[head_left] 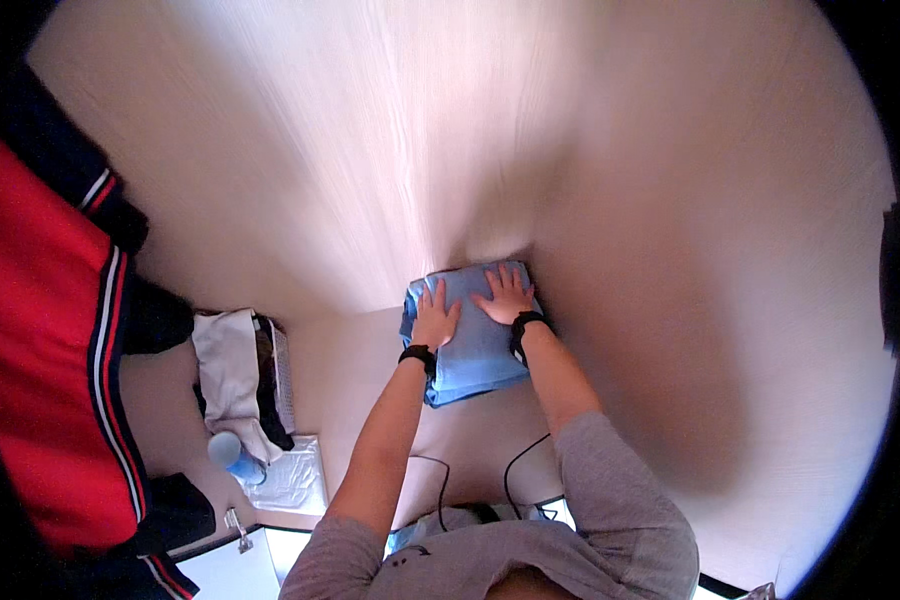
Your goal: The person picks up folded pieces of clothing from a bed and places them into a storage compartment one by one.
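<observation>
A stack of folded blue cloth (480,352), perhaps denim, lies in the inner corner of a wood-grain cabinet or closet. My left hand (436,319) rests flat on its left part with the fingers spread. On its upper right part lies my right hand (506,295), palm down, fingers apart. Neither hand grips the cloth. Both wrists wear black bands, each with a thin black cable running from the arm area toward my body.
Red and navy garments with striped trim (45,360) hang at the left. Beside them, a light basket (282,375) holds white and dark cloth. A blue and white cylindrical container (238,457) stands near a clear plastic package (296,480). Metal hinges (238,529) sit at the near edge.
</observation>
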The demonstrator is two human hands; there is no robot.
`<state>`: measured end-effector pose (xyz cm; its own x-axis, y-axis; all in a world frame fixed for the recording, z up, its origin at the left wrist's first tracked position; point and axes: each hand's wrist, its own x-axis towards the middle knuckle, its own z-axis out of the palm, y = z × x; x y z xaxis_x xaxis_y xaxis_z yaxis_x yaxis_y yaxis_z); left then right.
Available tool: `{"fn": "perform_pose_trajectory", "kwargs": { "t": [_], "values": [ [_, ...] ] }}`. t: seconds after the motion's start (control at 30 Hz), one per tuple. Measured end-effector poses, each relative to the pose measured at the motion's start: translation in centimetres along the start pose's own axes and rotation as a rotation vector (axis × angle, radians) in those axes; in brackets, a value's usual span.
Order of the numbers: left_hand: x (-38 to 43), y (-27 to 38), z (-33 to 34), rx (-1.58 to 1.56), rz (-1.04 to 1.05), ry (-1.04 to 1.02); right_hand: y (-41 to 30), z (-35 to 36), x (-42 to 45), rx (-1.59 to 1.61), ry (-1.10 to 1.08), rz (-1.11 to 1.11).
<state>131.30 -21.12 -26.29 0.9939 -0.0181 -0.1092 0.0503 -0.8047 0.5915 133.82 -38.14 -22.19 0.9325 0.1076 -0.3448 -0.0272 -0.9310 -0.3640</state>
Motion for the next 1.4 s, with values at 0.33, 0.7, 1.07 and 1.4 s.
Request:
{"fn": "perform_pose_trajectory", "kwargs": {
  "t": [0.33, 0.7, 1.07, 1.4],
  "values": [
    [0.1, -2.3, -2.6, -0.489, 0.064, 0.075, -1.6, -4.5, -2.1, 0.194, 0.006, -0.089],
    [-21.2, 13.6, -21.2, -0.78, 0.434, 0.618, -5.8, -4.7, -20.2, 0.851, 0.473, -0.231],
    [-39.4, 19.9, -26.3, -0.555, 1.437, 0.059, -11.5, -3.9, -39.9, 0.994, 0.645, -0.769],
    [-45.1, 21.1, -27.0, -0.543, 1.247, -0.424, -14.6, -1.6, -49.6, 0.692, 1.006, -1.118]
  ]
}}
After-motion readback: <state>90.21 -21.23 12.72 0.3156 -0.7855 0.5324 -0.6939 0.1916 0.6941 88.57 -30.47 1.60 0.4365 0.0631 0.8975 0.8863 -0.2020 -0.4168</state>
